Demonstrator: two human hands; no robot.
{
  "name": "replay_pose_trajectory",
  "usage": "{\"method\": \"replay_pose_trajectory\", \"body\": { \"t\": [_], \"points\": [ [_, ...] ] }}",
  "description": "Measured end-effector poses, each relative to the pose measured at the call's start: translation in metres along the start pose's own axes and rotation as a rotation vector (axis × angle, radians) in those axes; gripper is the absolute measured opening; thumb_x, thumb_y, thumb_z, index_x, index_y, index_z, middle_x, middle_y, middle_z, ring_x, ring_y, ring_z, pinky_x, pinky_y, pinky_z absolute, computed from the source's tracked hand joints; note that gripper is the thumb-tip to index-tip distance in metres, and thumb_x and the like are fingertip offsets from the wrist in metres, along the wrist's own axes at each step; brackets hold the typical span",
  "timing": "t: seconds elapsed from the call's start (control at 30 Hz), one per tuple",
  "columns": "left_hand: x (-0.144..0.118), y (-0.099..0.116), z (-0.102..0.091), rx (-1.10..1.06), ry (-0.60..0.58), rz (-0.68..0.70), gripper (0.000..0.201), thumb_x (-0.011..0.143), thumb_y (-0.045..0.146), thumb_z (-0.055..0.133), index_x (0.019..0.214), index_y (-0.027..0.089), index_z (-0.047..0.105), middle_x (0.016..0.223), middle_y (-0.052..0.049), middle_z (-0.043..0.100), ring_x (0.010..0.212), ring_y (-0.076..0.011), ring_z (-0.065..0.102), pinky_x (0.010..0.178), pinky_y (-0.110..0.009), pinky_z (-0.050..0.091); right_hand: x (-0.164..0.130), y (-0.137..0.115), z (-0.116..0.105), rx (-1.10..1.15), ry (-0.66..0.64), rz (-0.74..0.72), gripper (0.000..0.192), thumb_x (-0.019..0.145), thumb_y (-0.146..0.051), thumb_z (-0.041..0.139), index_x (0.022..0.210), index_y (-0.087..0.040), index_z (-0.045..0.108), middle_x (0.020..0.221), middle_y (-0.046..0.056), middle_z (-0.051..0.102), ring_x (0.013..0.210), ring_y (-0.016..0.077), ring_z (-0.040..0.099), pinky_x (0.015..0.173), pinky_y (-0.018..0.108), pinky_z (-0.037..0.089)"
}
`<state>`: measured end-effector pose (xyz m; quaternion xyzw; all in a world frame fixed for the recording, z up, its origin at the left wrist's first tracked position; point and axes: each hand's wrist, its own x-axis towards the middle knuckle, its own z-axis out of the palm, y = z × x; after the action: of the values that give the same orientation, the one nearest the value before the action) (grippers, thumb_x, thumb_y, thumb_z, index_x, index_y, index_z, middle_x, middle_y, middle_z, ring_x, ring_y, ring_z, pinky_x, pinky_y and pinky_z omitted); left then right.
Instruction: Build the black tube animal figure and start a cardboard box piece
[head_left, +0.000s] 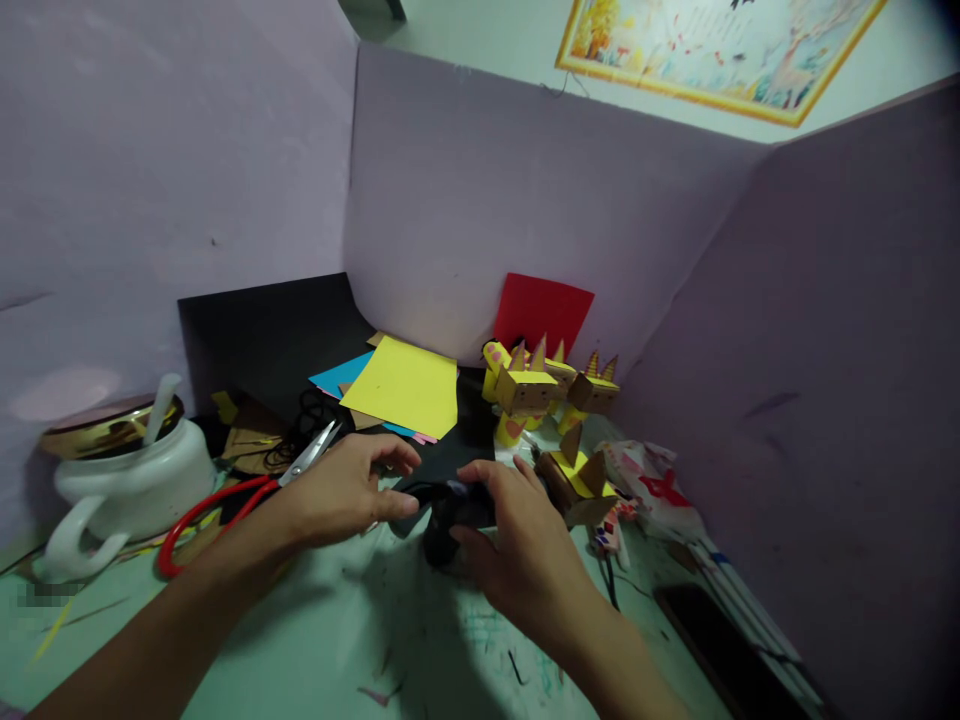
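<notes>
Purple partition boards [525, 200] wall off 3 sides of a pale green table [315, 640] scuffed with pen marks and scraps, so the craft work sits in a small, enclosed corner.

At the middle of that table both hands meet on a small piece of black paper [450, 515]. The right hand [525, 545] curls over it from the right, thumb below and fingers on top, closed on the dark piece. The left hand [341, 490] comes in from the other side, thumb and forefinger pinching its left edge; the pair of grips looks meant to steady and shape the piece between them. Its exact form is too dark to make out.

Just left of the left hand lie red-handled scissors [225, 505], blades pointing toward the paper stack, kept within easy reach. Beyond the hands a yellow sheet [405, 385] rests on top of blue and pink sheets, with a red sheet [541, 312] leaning upright against the back board. Right of that stack stands a cluster of small cardboard figures [544, 385] with yellow faces and pointed ears, and 1 more figure [576, 485] sits just beside the right hand's fingers. At the far left a white teapot [127, 480] with a gold lid stands apart, holding a white stick. A dark flat thing [720, 650], perhaps a phone, lies at the table's right edge.
</notes>
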<state>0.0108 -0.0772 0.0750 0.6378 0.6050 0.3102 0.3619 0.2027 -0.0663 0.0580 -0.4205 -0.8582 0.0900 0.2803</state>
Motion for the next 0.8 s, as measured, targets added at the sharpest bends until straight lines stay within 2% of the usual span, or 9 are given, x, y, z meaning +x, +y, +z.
{"method": "replay_pose_trajectory", "body": {
  "t": [0.13, 0.23, 0.4, 0.47, 0.5, 0.57, 0.63, 0.73, 0.8],
  "points": [
    [-0.002, -0.003, -0.007, 0.004, 0.107, 0.025, 0.036, 0.058, 0.025, 0.065, 0.093, 0.016, 0.061, 0.086, -0.002, 0.063, 0.044, -0.0054, 0.041, 0.044, -0.020, 0.034, -0.007, 0.005, 0.001, 0.016, 0.082, -0.092, 0.054, 0.067, -0.006, 0.055, 0.118, -0.016, 0.039, 0.120, 0.012, 0.055, 0.116, 0.0241, 0.047, 0.106, 0.055, 0.019],
    [-0.007, -0.008, -0.013, -0.038, 0.303, 0.005, 0.034, 0.059, 0.031, 0.065, 0.089, 0.016, 0.062, 0.086, -0.003, 0.065, 0.049, -0.0086, 0.047, 0.048, -0.022, 0.039, -0.016, 0.011, 0.003, 0.007, 0.180, -0.171, 0.058, 0.070, -0.004, 0.050, 0.124, -0.017, 0.033, 0.127, 0.014, 0.049, 0.124, 0.0242, 0.039, 0.106, 0.055, 0.021],
    [-0.027, -0.023, -0.010, -0.111, 0.649, -0.054, 0.026, 0.068, 0.038, 0.059, 0.085, 0.019, 0.060, 0.076, -0.003, 0.065, 0.066, -0.0165, 0.057, 0.057, -0.024, 0.043, -0.038, 0.021, 0.004, 0.012, 0.429, -0.276, 0.045, 0.075, -0.004, 0.051, 0.116, -0.019, 0.042, 0.113, 0.011, 0.059, 0.112, 0.0212, 0.051, 0.101, 0.049, 0.034],
    [-0.038, -0.028, 0.000, -0.024, 0.608, -0.057, 0.022, 0.069, 0.039, 0.057, 0.080, 0.019, 0.062, 0.074, -0.003, 0.066, 0.068, -0.0177, 0.057, 0.058, -0.024, 0.042, -0.052, 0.027, 0.006, 0.038, 0.531, -0.297, 0.040, 0.073, 0.000, 0.053, 0.106, -0.022, 0.049, 0.099, 0.006, 0.064, 0.099, 0.0186, 0.059, 0.097, 0.046, 0.040],
    [-0.044, -0.030, 0.007, 0.034, 0.510, -0.046, 0.021, 0.069, 0.039, 0.056, 0.075, 0.020, 0.063, 0.071, -0.002, 0.066, 0.067, -0.0179, 0.057, 0.058, -0.024, 0.041, -0.061, 0.032, 0.007, 0.056, 0.581, -0.281, 0.038, 0.072, 0.001, 0.054, 0.101, -0.023, 0.051, 0.091, 0.003, 0.065, 0.092, 0.0175, 0.061, 0.094, 0.044, 0.042],
    [-0.053, -0.030, 0.024, 0.158, 0.209, -0.019, 0.022, 0.072, 0.037, 0.053, 0.064, 0.020, 0.064, 0.062, -0.001, 0.064, 0.061, -0.0174, 0.056, 0.055, -0.024, 0.039, -0.080, 0.045, 0.010, 0.109, 0.696, -0.174, 0.028, 0.072, -0.003, 0.057, 0.090, -0.023, 0.055, 0.080, 0.001, 0.066, 0.083, 0.0170, 0.063, 0.088, 0.041, 0.046],
    [-0.058, -0.028, 0.043, 0.238, -0.002, -0.028, 0.021, 0.073, 0.035, 0.051, 0.070, 0.021, 0.067, 0.067, -0.001, 0.065, 0.061, -0.0175, 0.057, 0.056, -0.025, 0.039, -0.100, 0.062, 0.012, 0.184, 0.807, 0.076, 0.009, 0.071, -0.015, 0.062, 0.075, -0.022, 0.057, 0.072, 0.001, 0.065, 0.078, 0.0191, 0.064, 0.081, 0.038, 0.049],
    [-0.056, -0.025, 0.066, 0.336, -0.006, -0.086, 0.026, 0.072, 0.033, 0.050, 0.089, 0.020, 0.064, 0.086, -0.005, 0.066, 0.074, -0.0217, 0.060, 0.063, -0.028, 0.041, -0.129, 0.086, 0.009, 0.247, 0.870, 0.629, 0.018, 0.062, -0.036, 0.071, 0.065, -0.020, 0.062, 0.067, 0.003, 0.067, 0.069, 0.0226, 0.064, 0.066, 0.033, 0.050],
    [-0.049, -0.025, 0.076, 0.394, 0.053, -0.119, 0.029, 0.073, 0.033, 0.048, 0.093, 0.017, 0.061, 0.091, -0.009, 0.065, 0.082, -0.0259, 0.060, 0.065, -0.030, 0.042, -0.146, 0.098, 0.002, 0.279, 0.890, 0.856, 0.026, 0.055, -0.042, 0.073, 0.067, -0.020, 0.066, 0.066, 0.004, 0.069, 0.065, 0.0236, 0.064, 0.060, 0.032, 0.049]
  ]
}}
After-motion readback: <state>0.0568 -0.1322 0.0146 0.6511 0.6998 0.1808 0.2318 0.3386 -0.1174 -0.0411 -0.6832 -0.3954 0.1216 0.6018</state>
